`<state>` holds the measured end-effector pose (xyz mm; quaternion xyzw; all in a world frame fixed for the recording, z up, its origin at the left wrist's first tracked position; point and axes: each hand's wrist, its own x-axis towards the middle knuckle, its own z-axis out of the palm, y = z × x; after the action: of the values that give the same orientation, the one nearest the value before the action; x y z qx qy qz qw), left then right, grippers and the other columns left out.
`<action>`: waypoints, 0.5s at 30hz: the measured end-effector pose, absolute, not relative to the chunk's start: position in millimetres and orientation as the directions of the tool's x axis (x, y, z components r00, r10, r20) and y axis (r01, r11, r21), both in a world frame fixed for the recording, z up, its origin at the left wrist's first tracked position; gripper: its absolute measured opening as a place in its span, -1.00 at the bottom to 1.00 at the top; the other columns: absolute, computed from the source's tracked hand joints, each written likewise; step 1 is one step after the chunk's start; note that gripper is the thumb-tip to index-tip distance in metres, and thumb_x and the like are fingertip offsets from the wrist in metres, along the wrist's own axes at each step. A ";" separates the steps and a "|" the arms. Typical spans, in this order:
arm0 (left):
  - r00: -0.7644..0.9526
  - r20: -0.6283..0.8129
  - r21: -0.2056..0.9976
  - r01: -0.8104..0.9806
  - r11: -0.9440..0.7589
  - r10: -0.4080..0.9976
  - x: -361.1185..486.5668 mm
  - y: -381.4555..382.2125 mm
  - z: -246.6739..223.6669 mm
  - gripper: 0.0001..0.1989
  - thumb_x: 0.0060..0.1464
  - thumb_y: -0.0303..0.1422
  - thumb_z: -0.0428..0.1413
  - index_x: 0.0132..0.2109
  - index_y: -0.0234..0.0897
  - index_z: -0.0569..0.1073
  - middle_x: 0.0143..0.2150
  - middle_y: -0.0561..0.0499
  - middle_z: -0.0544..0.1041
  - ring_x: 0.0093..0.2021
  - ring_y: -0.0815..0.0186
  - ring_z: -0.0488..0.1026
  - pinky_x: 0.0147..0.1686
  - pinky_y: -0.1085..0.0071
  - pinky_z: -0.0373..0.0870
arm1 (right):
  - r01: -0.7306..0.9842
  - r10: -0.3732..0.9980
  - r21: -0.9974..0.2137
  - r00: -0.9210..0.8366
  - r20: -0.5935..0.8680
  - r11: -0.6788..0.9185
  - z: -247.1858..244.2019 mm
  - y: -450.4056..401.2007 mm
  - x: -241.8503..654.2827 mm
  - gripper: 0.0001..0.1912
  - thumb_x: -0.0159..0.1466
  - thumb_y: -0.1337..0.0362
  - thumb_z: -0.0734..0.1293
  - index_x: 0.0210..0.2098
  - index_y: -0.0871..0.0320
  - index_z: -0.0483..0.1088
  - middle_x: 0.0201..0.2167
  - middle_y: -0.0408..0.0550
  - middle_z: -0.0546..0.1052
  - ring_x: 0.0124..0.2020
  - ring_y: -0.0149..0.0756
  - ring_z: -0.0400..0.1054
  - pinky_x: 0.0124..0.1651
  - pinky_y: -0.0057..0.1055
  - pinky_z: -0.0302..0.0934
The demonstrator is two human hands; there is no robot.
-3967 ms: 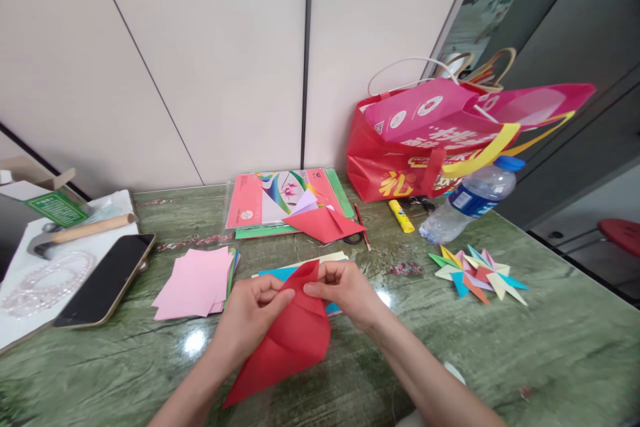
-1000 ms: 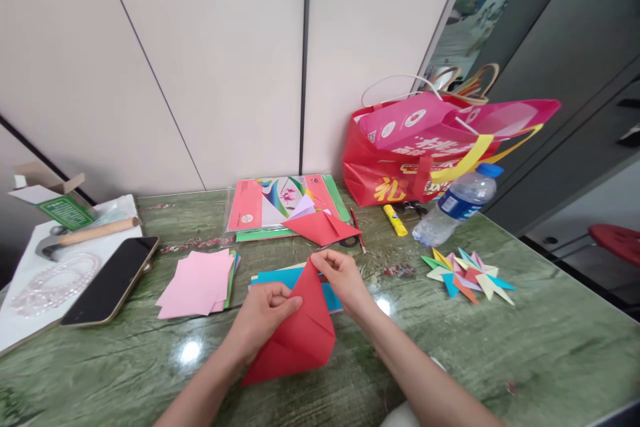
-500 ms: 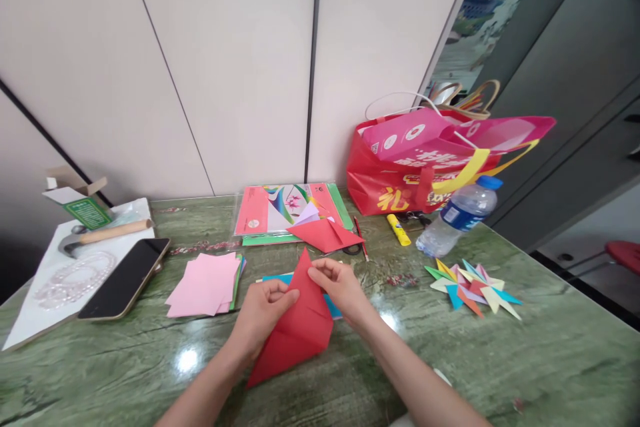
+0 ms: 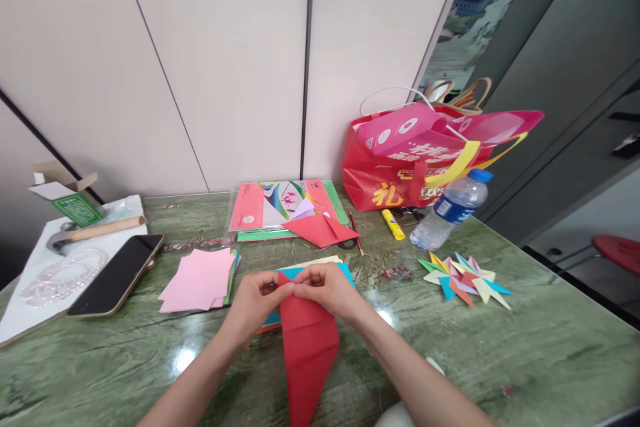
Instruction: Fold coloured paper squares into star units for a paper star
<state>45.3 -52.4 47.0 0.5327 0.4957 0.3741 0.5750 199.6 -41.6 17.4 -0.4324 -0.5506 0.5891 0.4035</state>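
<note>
Paper [image 4: 310, 343], folded, solid red with faint crosswise creases, narrows toward me over the bench [image 4: 550, 347]; my left hand [image 4: 257, 303] and right hand [image 4: 327, 290] both pinch its upper end, thumbs nearly touching, near coloured sheets [image 4: 346, 273].

Fingers [image 4: 284, 291] hide part of the folded red paper [image 4: 311, 340], and the bottom edge cuts it off below.

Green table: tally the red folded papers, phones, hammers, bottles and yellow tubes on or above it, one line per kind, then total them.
Red folded papers: 2 (held paper, lying paper)
Phone: 1
Hammer: 1
Bottle: 1
Yellow tube: 1
Total: 6
</note>
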 end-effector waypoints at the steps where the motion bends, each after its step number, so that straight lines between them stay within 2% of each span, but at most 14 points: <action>1: 0.199 -0.157 0.986 0.088 0.142 0.967 45.6 -52.3 45.5 -0.75 -0.22 -0.21 0.21 -0.53 -0.35 0.46 -0.59 0.07 0.44 -0.56 0.38 0.32 -0.55 0.50 0.27 | 0.003 0.949 -0.998 -0.309 -0.054 -0.055 17.7 -41.9 199.1 -0.80 -0.03 0.17 0.37 -0.51 0.20 0.44 -0.62 -0.19 0.46 -0.59 -0.46 0.26 -0.50 -0.52 0.10; 4: 0.112 -0.127 0.990 0.075 0.119 0.986 46.7 -52.6 42.9 -0.77 -0.22 -0.23 0.21 -0.55 -0.35 0.47 -0.60 0.07 0.45 -0.57 0.39 0.32 -0.56 0.50 0.29 | 0.013 0.953 -0.999 -0.299 -0.044 -0.042 17.3 -42.0 197.7 -0.86 0.02 0.24 0.31 -0.56 0.19 0.43 -0.64 -0.22 0.44 -0.61 -0.48 0.23 -0.51 -0.53 0.08; 9: 0.029 -0.098 0.993 0.063 0.096 0.995 44.3 -50.6 43.7 -0.80 -0.25 -0.27 0.23 -0.57 -0.35 0.48 -0.63 0.08 0.45 -0.60 0.40 0.32 -0.59 0.52 0.26 | 0.064 0.972 -0.998 -0.234 -0.030 -0.016 16.0 -39.5 198.2 -0.88 -0.04 0.37 0.25 -0.66 0.19 0.38 -0.73 -0.27 0.36 -0.66 -0.52 0.15 -0.58 -0.58 0.00; 15: -0.151 -0.089 0.993 -0.086 0.077 0.984 28.7 -38.0 47.9 -0.78 -0.33 -0.27 0.26 -0.56 -0.35 0.47 -0.61 0.09 0.45 -0.59 0.42 0.32 -0.56 0.51 0.28 | 0.035 0.972 -0.998 -0.225 -0.066 -0.059 14.3 -33.9 203.9 -0.89 -0.06 0.37 0.24 -0.68 0.18 0.35 -0.74 -0.26 0.36 -0.66 -0.48 0.20 -0.56 -0.54 0.11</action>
<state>28.7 -38.0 47.9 0.4178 0.5374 0.5357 0.4997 203.9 -33.9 14.3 -0.4624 -0.5445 0.5621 0.4169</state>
